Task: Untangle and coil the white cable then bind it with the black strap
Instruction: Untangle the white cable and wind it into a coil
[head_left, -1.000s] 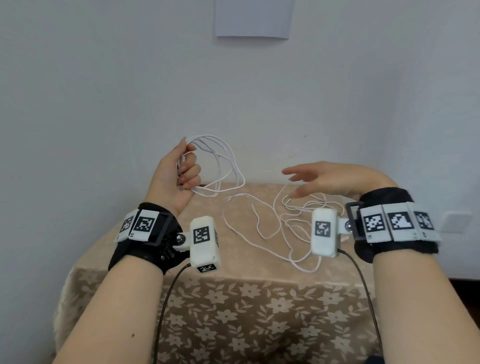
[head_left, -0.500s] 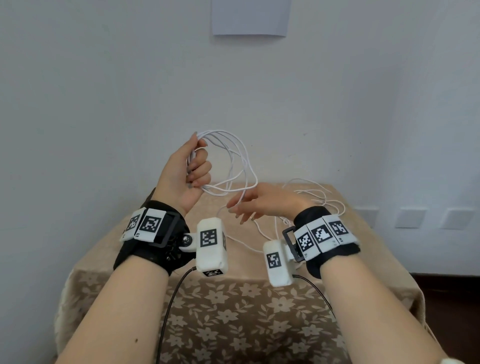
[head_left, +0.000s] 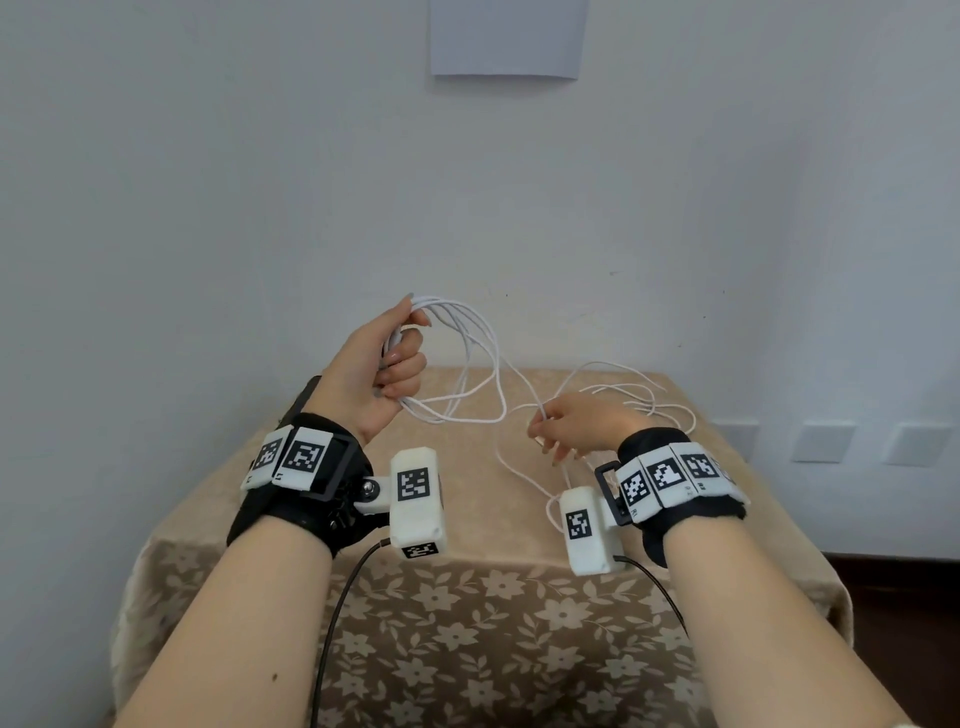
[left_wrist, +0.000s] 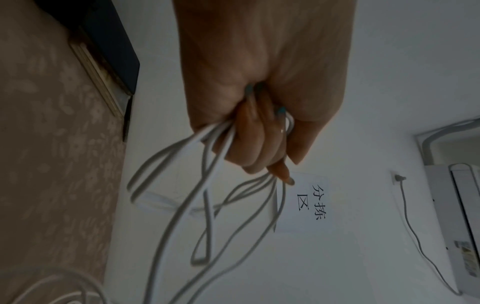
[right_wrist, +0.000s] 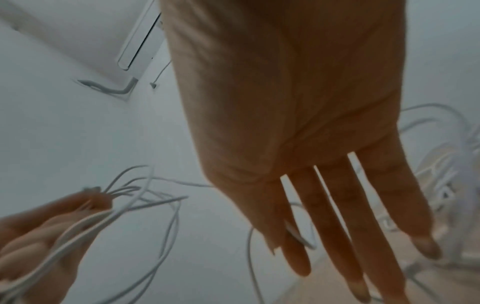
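Observation:
My left hand (head_left: 387, 364) is raised above the table and grips several loops of the white cable (head_left: 478, 364); in the left wrist view its fingers (left_wrist: 259, 131) curl round the bundled strands (left_wrist: 182, 205). From the loops a strand runs to my right hand (head_left: 566, 426), lower and to the right. There thumb and forefinger pinch the cable (right_wrist: 296, 234) while the other fingers (right_wrist: 363, 226) stay straight. The rest of the cable lies in loose tangled loops (head_left: 639, 395) behind the right hand. A dark flat object (head_left: 304, 400) shows behind my left wrist; I cannot tell whether it is the strap.
The small table (head_left: 467, 519) has a beige floral cloth and stands against a white wall. A paper sheet (head_left: 506, 36) hangs on the wall above. Wall sockets (head_left: 823, 441) sit to the right. Black leads hang from both wrist cameras.
My right hand came in from open above the loose cable at the right, reached toward the loops, and now pinches a strand. My left hand lifted the loops a little.

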